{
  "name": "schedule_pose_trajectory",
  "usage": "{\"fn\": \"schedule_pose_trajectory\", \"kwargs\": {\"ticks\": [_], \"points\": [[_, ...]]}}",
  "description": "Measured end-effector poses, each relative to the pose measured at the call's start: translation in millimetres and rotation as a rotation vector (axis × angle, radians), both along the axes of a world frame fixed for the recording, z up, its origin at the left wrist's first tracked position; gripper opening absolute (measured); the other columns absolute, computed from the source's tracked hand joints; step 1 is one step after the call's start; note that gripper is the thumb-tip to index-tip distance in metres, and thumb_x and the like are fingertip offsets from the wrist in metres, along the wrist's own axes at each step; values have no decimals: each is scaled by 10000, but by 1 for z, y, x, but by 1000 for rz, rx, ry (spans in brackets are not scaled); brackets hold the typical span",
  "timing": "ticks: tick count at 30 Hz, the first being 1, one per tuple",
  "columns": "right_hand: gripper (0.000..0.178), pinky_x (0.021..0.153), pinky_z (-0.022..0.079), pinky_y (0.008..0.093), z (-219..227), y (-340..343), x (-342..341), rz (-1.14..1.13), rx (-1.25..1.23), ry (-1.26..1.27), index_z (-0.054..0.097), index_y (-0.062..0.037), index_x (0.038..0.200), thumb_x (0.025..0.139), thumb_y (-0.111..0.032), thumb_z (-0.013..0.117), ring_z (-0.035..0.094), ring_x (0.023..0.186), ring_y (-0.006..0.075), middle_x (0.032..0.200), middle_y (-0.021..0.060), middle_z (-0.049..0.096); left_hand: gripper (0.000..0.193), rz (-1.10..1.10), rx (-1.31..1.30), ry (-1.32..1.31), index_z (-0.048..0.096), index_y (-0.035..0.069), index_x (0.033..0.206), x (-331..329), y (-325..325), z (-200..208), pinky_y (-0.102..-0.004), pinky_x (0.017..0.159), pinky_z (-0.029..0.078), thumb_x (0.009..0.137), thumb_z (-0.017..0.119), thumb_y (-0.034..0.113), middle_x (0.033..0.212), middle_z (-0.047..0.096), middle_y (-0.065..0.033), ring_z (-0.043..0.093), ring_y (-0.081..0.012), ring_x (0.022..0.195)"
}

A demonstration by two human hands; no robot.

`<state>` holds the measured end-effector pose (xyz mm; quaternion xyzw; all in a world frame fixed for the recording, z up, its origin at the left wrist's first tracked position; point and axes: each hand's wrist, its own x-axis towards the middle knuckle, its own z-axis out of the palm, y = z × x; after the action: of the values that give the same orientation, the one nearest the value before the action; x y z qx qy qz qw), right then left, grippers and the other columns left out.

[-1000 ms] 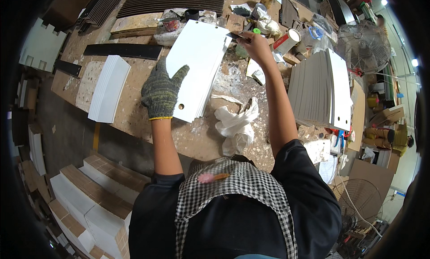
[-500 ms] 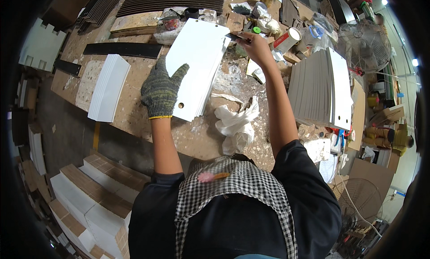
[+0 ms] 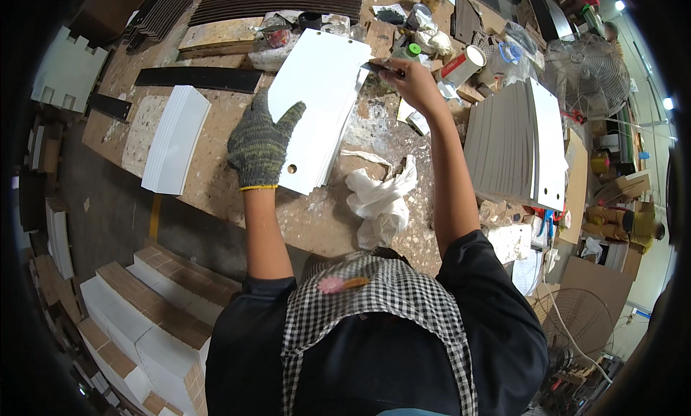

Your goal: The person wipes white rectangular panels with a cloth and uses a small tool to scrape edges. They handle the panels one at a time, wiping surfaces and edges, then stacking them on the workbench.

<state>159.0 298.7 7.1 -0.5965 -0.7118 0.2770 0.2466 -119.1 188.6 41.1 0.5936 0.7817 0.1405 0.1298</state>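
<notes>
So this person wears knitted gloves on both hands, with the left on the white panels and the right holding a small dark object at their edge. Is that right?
Not quite: the head view shows a knitted glove on the left hand only; the right hand is bare. The left is on the white panels, and the right holds the small dark object at their edge.

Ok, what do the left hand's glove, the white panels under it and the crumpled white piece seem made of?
Glove: knitted yarn, matte, by its speckled, ribbed texture. White panels: probably painted or laminated board; the top face looks smooth, but the core can't be told. Crumpled white piece: likely cloth, matte, from its soft folds.
</notes>
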Motion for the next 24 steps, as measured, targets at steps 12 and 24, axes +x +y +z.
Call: {"fn": "schedule_pose_trajectory", "kwargs": {"ticks": [12,24], "points": [[292,696,530,393,22,-12,-10,-21,-58,-27,744,-147,1223,947,-228,695,690,707,235,889,163,752,888,-10,19,-5,484,39,1459,-3,0,-8,-452,1082,439,879,597,702,1397,574,-229,569,-366,1275],[351,750,509,351,20,-13,-5,64,-120,7,707,-154,1293,961,-268,702,659,800,168,938,103,750,866,-1,47,11,484,36,1457,-2,1,-9,-453,1081,439,889,602,679,1380,583,-239,577,-369,1263]]}}
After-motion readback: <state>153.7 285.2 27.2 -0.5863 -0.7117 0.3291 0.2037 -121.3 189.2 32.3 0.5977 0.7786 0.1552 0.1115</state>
